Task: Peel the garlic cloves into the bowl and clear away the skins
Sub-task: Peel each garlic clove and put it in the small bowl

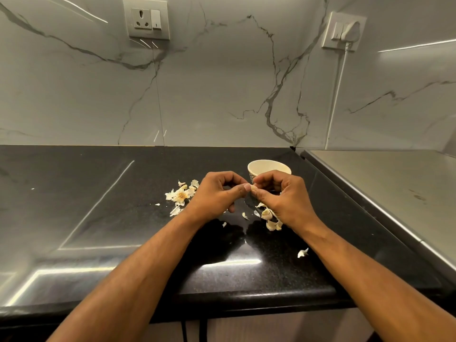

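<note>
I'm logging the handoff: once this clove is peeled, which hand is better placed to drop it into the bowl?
Probably the right hand: it lies directly in front of the bowl and already pinches the garlic clove with the left hand, which lies farther left.

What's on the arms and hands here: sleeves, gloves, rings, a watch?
Nothing worn that shows. The left hand and the right hand are bare, with no gloves. No rings show on the fingers; both wrists and forearms are uncovered to the frame's bottom edge, with no sleeve, watch or band.

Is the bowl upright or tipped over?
Upright: the bowl stands on the counter, its rim facing up. Contents cannot be seen.
</note>
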`<state>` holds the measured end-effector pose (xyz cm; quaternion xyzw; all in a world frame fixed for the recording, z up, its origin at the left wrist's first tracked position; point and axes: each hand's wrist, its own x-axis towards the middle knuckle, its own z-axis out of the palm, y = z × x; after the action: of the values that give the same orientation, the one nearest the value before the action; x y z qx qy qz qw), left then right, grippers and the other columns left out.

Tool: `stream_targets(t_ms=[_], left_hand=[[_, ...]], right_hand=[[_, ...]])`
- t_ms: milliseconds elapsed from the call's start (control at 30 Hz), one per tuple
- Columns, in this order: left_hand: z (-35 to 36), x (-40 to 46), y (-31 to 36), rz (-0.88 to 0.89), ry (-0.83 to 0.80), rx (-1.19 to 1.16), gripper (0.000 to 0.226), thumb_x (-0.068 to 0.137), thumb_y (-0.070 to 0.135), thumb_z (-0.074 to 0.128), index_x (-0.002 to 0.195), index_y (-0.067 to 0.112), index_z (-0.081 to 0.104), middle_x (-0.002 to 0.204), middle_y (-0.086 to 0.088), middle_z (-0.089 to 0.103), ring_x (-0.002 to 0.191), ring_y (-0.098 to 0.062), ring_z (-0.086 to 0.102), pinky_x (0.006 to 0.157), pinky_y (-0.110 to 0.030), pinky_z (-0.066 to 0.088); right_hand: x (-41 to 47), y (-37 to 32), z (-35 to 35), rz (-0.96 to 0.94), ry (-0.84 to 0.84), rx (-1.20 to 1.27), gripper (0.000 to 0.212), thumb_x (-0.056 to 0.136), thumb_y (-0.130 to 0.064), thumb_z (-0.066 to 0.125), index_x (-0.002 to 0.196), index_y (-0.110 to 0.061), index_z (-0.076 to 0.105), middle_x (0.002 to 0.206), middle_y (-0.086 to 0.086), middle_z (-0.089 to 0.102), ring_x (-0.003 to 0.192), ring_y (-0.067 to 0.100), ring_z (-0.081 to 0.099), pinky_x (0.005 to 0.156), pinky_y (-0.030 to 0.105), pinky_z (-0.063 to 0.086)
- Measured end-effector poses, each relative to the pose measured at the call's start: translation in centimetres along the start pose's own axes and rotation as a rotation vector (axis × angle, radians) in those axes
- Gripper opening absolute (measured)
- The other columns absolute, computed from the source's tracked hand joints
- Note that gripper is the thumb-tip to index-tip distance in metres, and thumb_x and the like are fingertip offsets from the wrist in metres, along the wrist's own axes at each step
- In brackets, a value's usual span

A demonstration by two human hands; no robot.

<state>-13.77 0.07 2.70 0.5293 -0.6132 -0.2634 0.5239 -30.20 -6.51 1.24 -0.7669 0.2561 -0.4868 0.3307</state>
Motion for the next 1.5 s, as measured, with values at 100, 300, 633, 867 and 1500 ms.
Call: stream_targets(t_ms=[100, 300, 633, 867, 1500], left_hand=[[0.0, 0.03, -0.1, -0.012, 0.01, 0.018, 0.005, 0.09, 0.014, 0.067, 0.089, 0.011, 0.071, 0.075, -0.004, 0.07, 0.049, -0.015, 0.056, 0.046, -0.017, 0.046], [-0.42, -0.05, 0.11, -0.094, 0.017, -0.085, 0.01, 0.09, 0.011, 0.065, 0.085, 0.005, 0.071, 0.075, -0.009, 0.072, 0.046, -0.017, 0.054, 0.04, -0.018, 0.037], [-0.55, 0.14, 0.05, -0.054, 0.115, -0.13, 0.019, 0.095, 0.019, 0.06, 0.089, 0.003, 0.069, 0.069, -0.011, 0.065, 0.04, -0.014, 0.05, 0.037, -0.016, 0.035], [-0.32, -0.06, -0.01, -0.033, -0.007, -0.07, 0.012, 0.088, 0.015, 0.067, 0.09, 0.005, 0.072, 0.075, -0.011, 0.07, 0.047, -0.017, 0.053, 0.044, -0.019, 0.044], [0.39, 0.27, -0.6, 0.034, -0.019, 0.119, 0.016, 0.098, 0.009, 0.052, 0.084, 0.013, 0.054, 0.065, 0.002, 0.054, 0.043, -0.016, 0.055, 0.046, -0.026, 0.044]], right_hand=[[-0.24, -0.11, 0.21, -0.061, -0.016, -0.07, 0.02, 0.081, -0.01, 0.078, 0.099, -0.014, 0.069, 0.08, -0.003, 0.069, 0.076, 0.008, 0.068, 0.076, 0.022, 0.056], [-0.33, -0.39, 0.31, -0.115, 0.001, -0.105, 0.044, 0.082, -0.008, 0.077, 0.121, -0.016, 0.061, 0.084, -0.005, 0.072, 0.085, 0.007, 0.071, 0.088, 0.03, 0.056], [-0.46, -0.66, 0.28, -0.133, -0.019, -0.128, 0.054, 0.082, -0.01, 0.077, 0.131, -0.015, 0.054, 0.086, -0.005, 0.073, 0.086, 0.003, 0.07, 0.092, 0.027, 0.054], [-0.37, -0.52, 0.21, -0.133, -0.002, -0.126, 0.058, 0.082, -0.01, 0.077, 0.134, -0.018, 0.051, 0.086, -0.007, 0.072, 0.086, 0.004, 0.07, 0.09, 0.027, 0.055], [-0.21, -0.31, 0.37, 0.044, -0.026, 0.162, 0.01, 0.081, -0.005, 0.076, 0.086, -0.013, 0.073, 0.079, 0.004, 0.075, 0.074, 0.017, 0.073, 0.072, 0.031, 0.06]])
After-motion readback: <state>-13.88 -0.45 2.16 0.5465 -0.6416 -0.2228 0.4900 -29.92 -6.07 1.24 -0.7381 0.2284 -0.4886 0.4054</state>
